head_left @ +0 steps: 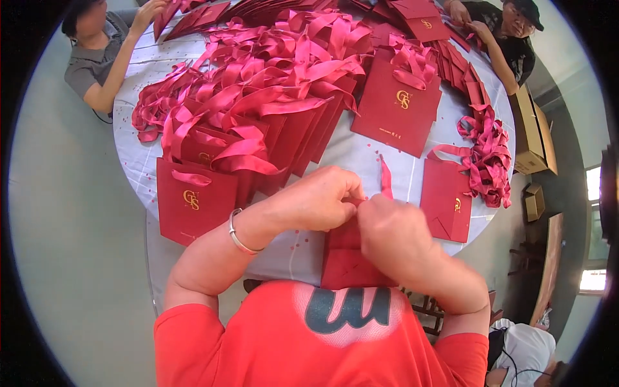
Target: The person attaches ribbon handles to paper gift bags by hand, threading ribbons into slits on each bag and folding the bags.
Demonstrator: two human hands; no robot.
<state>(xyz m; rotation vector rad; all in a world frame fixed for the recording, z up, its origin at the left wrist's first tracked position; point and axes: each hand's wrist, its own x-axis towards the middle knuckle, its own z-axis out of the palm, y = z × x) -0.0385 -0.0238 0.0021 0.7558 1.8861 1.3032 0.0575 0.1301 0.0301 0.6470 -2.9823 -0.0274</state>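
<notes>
A small red paper bag (348, 261) is upright in front of my chest, at the table's near edge. My left hand (325, 198), with a silver bangle on its wrist, is closed in a pinch at the bag's top edge. My right hand (396, 229) is closed against it, fingertips nearly touching the left ones. A pink-red ribbon (385, 177) stands up from behind the right fist, and its lower part is hidden by the fingers. Just what lies between the fingertips is covered.
Red bags with ribbon handles (196, 200) stand crowded on the left. Another ribboned bag (396, 109) lies ahead, and a flat bag (445, 200) rests right beside a ribbon heap (490, 161). Two people work across the round table (138, 164). Cardboard boxes (532, 135) are at right.
</notes>
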